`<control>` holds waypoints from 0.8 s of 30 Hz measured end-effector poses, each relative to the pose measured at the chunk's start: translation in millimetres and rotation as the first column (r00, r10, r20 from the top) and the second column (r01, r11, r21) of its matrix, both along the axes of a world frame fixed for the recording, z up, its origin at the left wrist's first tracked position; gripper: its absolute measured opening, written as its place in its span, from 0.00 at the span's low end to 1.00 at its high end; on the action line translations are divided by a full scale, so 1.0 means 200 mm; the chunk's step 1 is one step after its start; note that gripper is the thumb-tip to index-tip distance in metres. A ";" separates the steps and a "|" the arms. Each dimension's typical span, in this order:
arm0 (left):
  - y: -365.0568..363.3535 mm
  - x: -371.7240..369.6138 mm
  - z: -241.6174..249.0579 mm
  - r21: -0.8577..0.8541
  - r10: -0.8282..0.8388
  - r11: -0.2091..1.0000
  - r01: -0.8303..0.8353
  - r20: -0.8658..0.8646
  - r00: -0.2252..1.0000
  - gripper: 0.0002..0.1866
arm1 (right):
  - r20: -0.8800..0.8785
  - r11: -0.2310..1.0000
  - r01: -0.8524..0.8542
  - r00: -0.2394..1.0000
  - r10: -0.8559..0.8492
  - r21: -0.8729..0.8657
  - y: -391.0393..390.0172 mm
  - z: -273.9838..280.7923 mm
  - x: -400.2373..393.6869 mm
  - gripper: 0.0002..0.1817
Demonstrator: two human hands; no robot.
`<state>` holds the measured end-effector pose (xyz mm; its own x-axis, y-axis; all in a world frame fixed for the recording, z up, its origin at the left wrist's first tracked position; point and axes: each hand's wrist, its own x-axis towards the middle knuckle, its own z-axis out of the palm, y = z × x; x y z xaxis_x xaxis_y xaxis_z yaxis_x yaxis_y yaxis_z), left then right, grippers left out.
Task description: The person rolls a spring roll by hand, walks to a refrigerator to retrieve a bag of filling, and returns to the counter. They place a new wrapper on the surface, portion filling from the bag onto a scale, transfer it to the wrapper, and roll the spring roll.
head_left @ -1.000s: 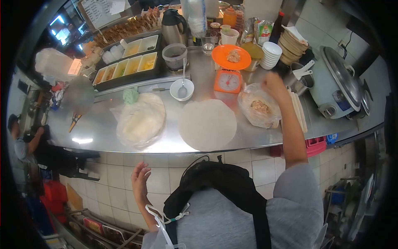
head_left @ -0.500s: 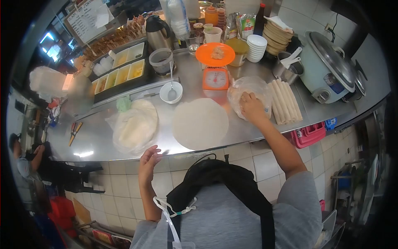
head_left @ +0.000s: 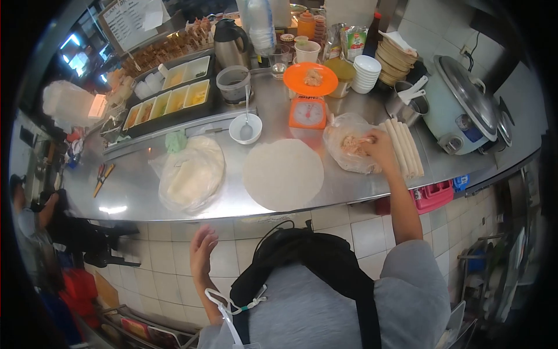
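Observation:
My right hand (head_left: 381,150) is at the right side of a clear plastic bag (head_left: 334,142) of pinkish shredded filling (head_left: 351,145). Its fingers are pinched together at the edge of the filling; what lies between them is too small to make out. Loosely spread and holding nothing, my left hand (head_left: 202,250) hovers in front of the counter edge. Between the hands a round thin wrapper (head_left: 283,174) lies flat on the steel counter. Left of it is a stack of wrappers (head_left: 195,174) partly in plastic. Rolled wrappers (head_left: 405,148) lie side by side beyond the bag.
An orange scale (head_left: 308,113) carries an orange plate (head_left: 296,81) with a small heap of filling. Nearby stand a white bowl (head_left: 245,129) with a spoon, a topping tray (head_left: 165,107), stacked bowls (head_left: 366,74) and a rice cooker (head_left: 462,110). Scissors (head_left: 103,180) lie at left.
My right hand has shifted from over the bag to its right side, leaving the filling in view. My left hand has moved slightly down, away from the counter edge. The camera view has shifted a little.

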<state>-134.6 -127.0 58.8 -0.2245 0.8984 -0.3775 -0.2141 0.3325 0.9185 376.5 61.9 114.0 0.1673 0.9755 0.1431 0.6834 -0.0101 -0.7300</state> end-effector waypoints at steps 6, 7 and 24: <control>-0.11 -0.05 -0.05 -0.020 0.077 0.997 -0.077 0.013 0.997 0.19 | -0.473 0.919 -0.388 0.823 0.315 -0.063 0.20 0.40 -0.08 0.16; -0.11 -0.05 -0.04 -0.018 0.085 0.996 -0.084 0.016 0.996 0.19 | -0.395 0.922 -0.383 0.858 0.330 -0.063 0.33 0.42 -0.12 0.17; -0.39 0.00 0.02 -0.040 0.241 0.969 -0.243 -0.043 0.970 0.21 | 0.139 0.855 -0.327 0.945 0.296 0.402 1.05 0.38 -0.46 0.15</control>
<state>-135.3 -204.4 62.1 -0.4480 0.7982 -0.4028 -0.2588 0.3155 0.9130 284.7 272.7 190.3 -0.1606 0.8228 0.5452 0.6491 0.5042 -0.5696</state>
